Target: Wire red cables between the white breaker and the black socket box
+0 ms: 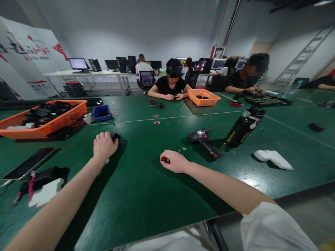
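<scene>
My left hand is closed around a small black part on the green table. Most of that part is hidden under the fingers, so its kind does not show. My right hand rests curled on the table, its fingers bent inward. A dark spot shows inside the curl, too small to name. Beyond the right hand lies a dark cordless drill, its bit pointing away to the right. A black bottle with yellow lettering is tilted beside the drill.
At left are an orange basket of black parts, a blue bin, a phone and red-handled pliers. Crumpled white material lies right. A co-worker sits opposite near another orange basket; another person works right.
</scene>
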`<state>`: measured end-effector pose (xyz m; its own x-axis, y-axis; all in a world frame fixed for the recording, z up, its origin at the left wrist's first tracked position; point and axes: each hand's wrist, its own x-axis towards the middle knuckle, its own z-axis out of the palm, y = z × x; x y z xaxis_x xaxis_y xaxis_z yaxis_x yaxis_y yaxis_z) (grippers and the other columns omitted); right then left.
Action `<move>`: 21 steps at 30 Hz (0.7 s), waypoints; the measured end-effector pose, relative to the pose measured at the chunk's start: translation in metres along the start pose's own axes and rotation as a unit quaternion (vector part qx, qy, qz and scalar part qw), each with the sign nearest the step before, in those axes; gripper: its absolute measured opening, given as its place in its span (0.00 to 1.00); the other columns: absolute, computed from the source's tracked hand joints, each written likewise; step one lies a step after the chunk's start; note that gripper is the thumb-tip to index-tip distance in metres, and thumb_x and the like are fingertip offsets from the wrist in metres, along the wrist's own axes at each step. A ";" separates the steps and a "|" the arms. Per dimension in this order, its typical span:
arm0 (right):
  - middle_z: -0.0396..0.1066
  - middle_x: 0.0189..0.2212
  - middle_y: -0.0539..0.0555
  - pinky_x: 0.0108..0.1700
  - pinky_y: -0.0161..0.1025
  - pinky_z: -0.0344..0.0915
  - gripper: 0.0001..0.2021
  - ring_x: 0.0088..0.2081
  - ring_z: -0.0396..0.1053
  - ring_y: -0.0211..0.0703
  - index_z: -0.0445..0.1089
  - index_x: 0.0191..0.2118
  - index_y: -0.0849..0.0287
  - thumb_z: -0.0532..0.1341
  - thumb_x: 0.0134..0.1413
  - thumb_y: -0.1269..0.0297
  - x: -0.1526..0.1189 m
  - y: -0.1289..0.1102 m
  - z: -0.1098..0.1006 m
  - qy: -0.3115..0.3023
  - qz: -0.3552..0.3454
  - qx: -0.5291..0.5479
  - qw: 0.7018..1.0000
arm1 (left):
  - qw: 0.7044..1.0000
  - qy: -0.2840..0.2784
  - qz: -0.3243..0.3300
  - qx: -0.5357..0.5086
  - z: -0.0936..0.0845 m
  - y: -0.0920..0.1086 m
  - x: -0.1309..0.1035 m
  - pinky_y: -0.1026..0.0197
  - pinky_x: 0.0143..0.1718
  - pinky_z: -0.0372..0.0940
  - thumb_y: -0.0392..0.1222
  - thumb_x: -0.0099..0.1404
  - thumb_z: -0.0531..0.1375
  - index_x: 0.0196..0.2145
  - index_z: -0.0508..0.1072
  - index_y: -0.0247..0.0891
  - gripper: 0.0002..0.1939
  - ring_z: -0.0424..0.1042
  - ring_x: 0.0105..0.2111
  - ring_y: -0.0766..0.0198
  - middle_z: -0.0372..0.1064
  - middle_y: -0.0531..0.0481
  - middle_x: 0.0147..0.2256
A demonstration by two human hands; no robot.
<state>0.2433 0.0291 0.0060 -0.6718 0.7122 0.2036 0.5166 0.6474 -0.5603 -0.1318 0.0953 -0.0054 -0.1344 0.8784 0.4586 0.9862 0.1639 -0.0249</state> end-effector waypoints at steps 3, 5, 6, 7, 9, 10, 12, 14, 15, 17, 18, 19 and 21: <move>0.71 0.37 0.53 0.35 0.35 0.64 0.01 0.35 0.68 0.39 0.70 0.38 0.59 0.61 0.62 0.68 0.000 -0.001 0.002 -0.002 -0.002 -0.017 1.000 | 1.000 -0.011 -0.006 0.004 -0.001 0.000 0.001 0.40 0.49 0.64 0.56 0.70 0.50 0.61 0.62 0.31 0.31 0.63 0.53 0.36 0.64 0.29 0.51; 0.71 0.35 0.52 0.33 0.35 0.62 0.03 0.34 0.67 0.39 0.69 0.36 0.59 0.61 0.62 0.67 0.000 -0.002 0.001 -0.004 0.002 -0.044 0.999 | 1.000 -0.027 -0.005 0.009 -0.002 -0.001 0.001 0.39 0.49 0.64 0.56 0.70 0.51 0.60 0.65 0.34 0.29 0.62 0.54 0.35 0.62 0.29 0.52; 0.70 0.34 0.52 0.33 0.35 0.61 0.04 0.33 0.67 0.39 0.68 0.35 0.59 0.61 0.62 0.67 0.000 -0.002 0.000 -0.008 0.005 -0.063 0.998 | 0.999 -0.031 -0.004 0.008 -0.003 -0.001 0.001 0.39 0.49 0.64 0.55 0.70 0.51 0.59 0.66 0.34 0.28 0.62 0.55 0.34 0.62 0.29 0.53; 0.70 0.33 0.52 0.32 0.35 0.60 0.06 0.32 0.66 0.39 0.67 0.34 0.59 0.61 0.62 0.66 -0.001 -0.002 -0.002 -0.014 0.008 -0.086 0.996 | 0.999 -0.032 -0.003 0.004 -0.003 -0.001 0.001 0.40 0.49 0.64 0.55 0.69 0.51 0.58 0.67 0.34 0.27 0.61 0.55 0.35 0.61 0.30 0.53; 0.69 0.32 0.52 0.30 0.35 0.57 0.08 0.31 0.65 0.38 0.66 0.32 0.59 0.60 0.64 0.65 -0.002 0.001 -0.009 -0.031 0.016 -0.136 0.990 | 0.999 -0.029 0.000 -0.015 -0.003 -0.002 0.002 0.43 0.48 0.66 0.54 0.69 0.52 0.56 0.67 0.34 0.26 0.61 0.55 0.36 0.60 0.30 0.55; 0.69 0.32 0.52 0.30 0.35 0.56 0.09 0.31 0.65 0.38 0.65 0.31 0.59 0.59 0.64 0.64 -0.003 0.004 -0.014 -0.040 0.020 -0.162 0.986 | 0.999 -0.028 -0.001 -0.027 -0.002 -0.003 0.003 0.45 0.47 0.67 0.53 0.69 0.52 0.56 0.68 0.34 0.25 0.62 0.55 0.38 0.60 0.31 0.55; 0.68 0.33 0.52 0.29 0.35 0.55 0.09 0.30 0.65 0.38 0.66 0.32 0.59 0.58 0.66 0.64 -0.005 0.010 -0.024 -0.055 0.028 -0.215 0.975 | 0.998 -0.033 -0.005 -0.047 -0.002 -0.003 0.004 0.48 0.47 0.67 0.52 0.69 0.52 0.54 0.68 0.34 0.24 0.64 0.54 0.41 0.62 0.32 0.55; 0.69 0.34 0.53 0.30 0.36 0.56 0.08 0.31 0.66 0.39 0.67 0.34 0.59 0.58 0.66 0.64 -0.006 0.016 -0.034 -0.063 0.033 -0.268 0.961 | 0.997 -0.046 -0.010 -0.057 -0.002 -0.003 0.004 0.50 0.47 0.67 0.51 0.69 0.51 0.55 0.67 0.35 0.23 0.67 0.51 0.44 0.64 0.34 0.54; 0.69 0.35 0.54 0.31 0.36 0.57 0.08 0.32 0.66 0.39 0.67 0.35 0.60 0.58 0.66 0.65 -0.006 0.017 -0.038 -0.064 0.031 -0.290 0.954 | 0.997 -0.054 -0.010 -0.060 -0.002 -0.003 0.004 0.50 0.46 0.67 0.50 0.69 0.50 0.56 0.67 0.35 0.24 0.68 0.50 0.45 0.65 0.35 0.53; 0.70 0.37 0.56 0.35 0.37 0.60 0.06 0.34 0.68 0.41 0.69 0.36 0.61 0.59 0.65 0.66 -0.002 0.013 -0.043 -0.057 0.017 -0.315 0.947 | 0.996 -0.061 -0.006 -0.063 -0.003 -0.002 0.004 0.51 0.44 0.68 0.48 0.69 0.50 0.60 0.64 0.38 0.24 0.70 0.48 0.47 0.65 0.36 0.54; 0.70 0.38 0.56 0.37 0.38 0.61 0.05 0.36 0.69 0.42 0.70 0.38 0.61 0.60 0.64 0.66 0.003 0.007 -0.044 -0.051 0.002 -0.314 0.948 | 0.996 -0.061 -0.002 -0.063 -0.004 -0.001 0.004 0.52 0.43 0.68 0.47 0.69 0.49 0.61 0.64 0.41 0.25 0.70 0.48 0.47 0.65 0.37 0.55; 0.70 0.39 0.57 0.39 0.38 0.62 0.05 0.37 0.69 0.43 0.70 0.39 0.61 0.60 0.64 0.66 0.010 -0.003 -0.044 -0.045 -0.017 -0.305 0.951 | 0.996 -0.060 0.001 -0.062 -0.004 -0.001 0.003 0.52 0.42 0.67 0.46 0.69 0.49 0.61 0.64 0.43 0.24 0.70 0.48 0.48 0.65 0.38 0.56; 0.70 0.41 0.57 0.40 0.39 0.63 0.06 0.39 0.70 0.44 0.71 0.41 0.61 0.60 0.65 0.64 0.030 -0.030 -0.040 -0.040 -0.070 -0.269 0.960 | 0.997 -0.059 0.005 -0.057 -0.005 0.000 0.003 0.52 0.42 0.67 0.45 0.69 0.50 0.59 0.68 0.44 0.23 0.70 0.49 0.48 0.64 0.39 0.56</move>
<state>0.2289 0.0419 0.0605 -0.7826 0.5983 0.1717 0.6027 0.7973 -0.0312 -0.1319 0.0953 0.0003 -0.1287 0.9273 0.3515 0.9912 0.1093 0.0748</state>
